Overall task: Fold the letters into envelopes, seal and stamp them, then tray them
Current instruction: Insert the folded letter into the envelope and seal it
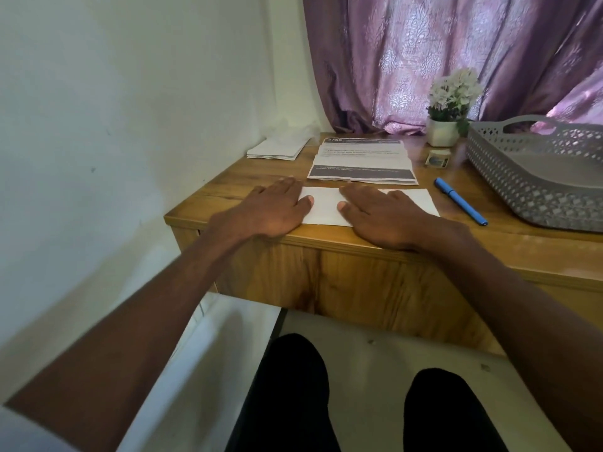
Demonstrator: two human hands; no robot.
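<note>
While both hands lie flat on it, the folded letter sits at the near edge of the wooden table, its long side running along that edge. The left hand covers the sheet's left end and the right hand rests on its middle and right part; the fingers of both are straight and together, pointing away from the person, holding nothing and only pressing down. The thumbs nearly meet over the bare white strip between them. That posture suits flattening a crease, so my judgement is that a fold is being pressed in, and the sheet lies close to the edge for easy leaning weight.

Just beyond the hands lies the stack of printed letters, unfolded, with dark bands across top and bottom, within reach for the next turn. To its left, by the wall, lies a small pile of white envelopes, none of them taken up. To the right a blue pen lies at a slant, apart from the folded sheet. Farther back stands a small roll or box that may hold stamps; it is too small to tell. The grey perforated tray at the right edge shows no envelope in its visible part. Behind it stand a white flower pot and a purple curtain.
</note>
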